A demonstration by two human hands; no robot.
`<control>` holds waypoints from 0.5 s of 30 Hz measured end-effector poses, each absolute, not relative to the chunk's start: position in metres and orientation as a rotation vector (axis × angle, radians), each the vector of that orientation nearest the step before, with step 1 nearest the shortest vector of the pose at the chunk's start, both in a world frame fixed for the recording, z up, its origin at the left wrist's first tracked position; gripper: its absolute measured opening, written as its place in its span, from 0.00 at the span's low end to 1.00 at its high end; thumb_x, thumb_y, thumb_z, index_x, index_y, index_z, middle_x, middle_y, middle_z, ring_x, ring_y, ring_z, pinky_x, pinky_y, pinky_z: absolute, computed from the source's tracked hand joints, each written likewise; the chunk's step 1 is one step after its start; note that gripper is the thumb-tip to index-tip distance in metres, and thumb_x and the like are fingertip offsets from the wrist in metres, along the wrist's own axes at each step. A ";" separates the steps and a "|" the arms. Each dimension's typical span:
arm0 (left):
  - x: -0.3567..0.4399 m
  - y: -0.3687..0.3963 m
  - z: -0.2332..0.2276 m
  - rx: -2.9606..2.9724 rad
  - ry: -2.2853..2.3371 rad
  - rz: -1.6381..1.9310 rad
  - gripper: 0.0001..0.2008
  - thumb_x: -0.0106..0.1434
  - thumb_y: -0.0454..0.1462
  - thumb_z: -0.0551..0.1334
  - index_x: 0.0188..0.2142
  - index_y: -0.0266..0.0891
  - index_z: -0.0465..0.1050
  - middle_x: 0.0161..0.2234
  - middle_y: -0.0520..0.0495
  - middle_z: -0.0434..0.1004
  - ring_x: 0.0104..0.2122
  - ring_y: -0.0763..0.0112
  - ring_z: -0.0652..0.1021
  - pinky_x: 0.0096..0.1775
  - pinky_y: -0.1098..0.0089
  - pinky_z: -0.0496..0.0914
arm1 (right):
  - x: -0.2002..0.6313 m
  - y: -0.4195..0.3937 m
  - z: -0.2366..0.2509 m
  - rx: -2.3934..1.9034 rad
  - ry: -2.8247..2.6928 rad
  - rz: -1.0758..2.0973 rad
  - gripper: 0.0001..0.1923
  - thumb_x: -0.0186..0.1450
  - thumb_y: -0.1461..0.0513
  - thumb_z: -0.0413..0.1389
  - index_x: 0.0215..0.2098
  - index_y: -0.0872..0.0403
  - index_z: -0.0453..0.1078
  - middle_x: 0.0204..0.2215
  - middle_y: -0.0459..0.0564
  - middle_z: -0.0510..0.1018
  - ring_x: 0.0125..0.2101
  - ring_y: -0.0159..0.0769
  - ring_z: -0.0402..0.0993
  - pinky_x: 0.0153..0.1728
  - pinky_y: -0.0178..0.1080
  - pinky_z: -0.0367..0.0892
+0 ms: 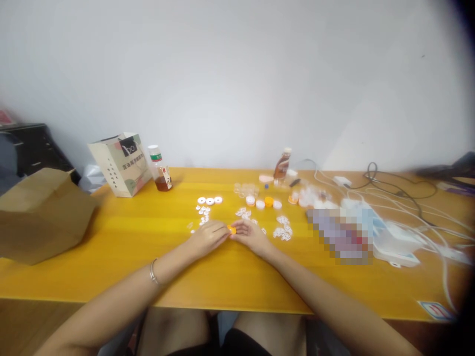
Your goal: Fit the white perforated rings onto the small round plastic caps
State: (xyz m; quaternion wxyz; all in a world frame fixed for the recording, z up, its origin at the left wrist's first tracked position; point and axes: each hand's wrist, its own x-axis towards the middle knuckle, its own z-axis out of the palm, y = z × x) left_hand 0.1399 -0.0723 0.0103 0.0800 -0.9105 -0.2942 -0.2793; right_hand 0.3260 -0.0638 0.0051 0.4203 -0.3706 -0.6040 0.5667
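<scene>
My left hand (211, 237) and my right hand (253, 236) meet above the table's middle, fingertips closed around a small orange piece (232, 229). It looks like a round disc or cap, partly covered by my fingers. Just beyond my left hand lie small white pieces (204, 210), with a row of white rings (210, 201) behind them. White flat cut-out pieces (243, 213) lie beyond my right hand, and more cut-out pieces (283, 229) are to its right. Farther back stands a row of round white discs (260, 203) with an orange disc (268, 201) among them.
A paper bag (128, 165) and a bottle of brown liquid (162, 173) stand back left; a brown paper bag (44, 217) is nearer. Clear round pieces (246, 190) and another bottle (282, 165) stand at the back. Cables (397, 193) and a white tray (397, 242) cover the right side.
</scene>
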 end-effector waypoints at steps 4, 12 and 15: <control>0.139 -0.074 0.013 -2.684 -0.886 -0.781 0.12 0.65 0.36 0.48 0.36 0.39 0.69 0.32 0.47 0.72 0.32 0.72 0.72 0.36 0.70 0.63 | 0.326 -0.066 0.007 -0.931 -1.506 1.416 0.18 0.44 0.60 0.64 0.31 0.54 0.66 0.28 0.45 0.73 0.31 0.31 0.71 0.42 0.41 0.65; 0.138 -0.075 0.014 -2.718 -0.868 -0.781 0.13 0.64 0.32 0.47 0.38 0.41 0.69 0.35 0.47 0.73 0.34 0.73 0.72 0.37 0.70 0.62 | 0.326 -0.067 0.009 -0.913 -1.502 1.410 0.18 0.44 0.59 0.64 0.32 0.53 0.66 0.30 0.46 0.74 0.33 0.32 0.72 0.43 0.42 0.65; 0.137 -0.074 0.018 -2.747 -0.876 -0.842 0.13 0.63 0.32 0.48 0.39 0.41 0.69 0.35 0.47 0.73 0.35 0.72 0.72 0.37 0.70 0.63 | 0.326 -0.067 0.009 -0.906 -1.512 1.403 0.18 0.45 0.59 0.64 0.32 0.53 0.66 0.30 0.46 0.73 0.33 0.32 0.72 0.43 0.41 0.66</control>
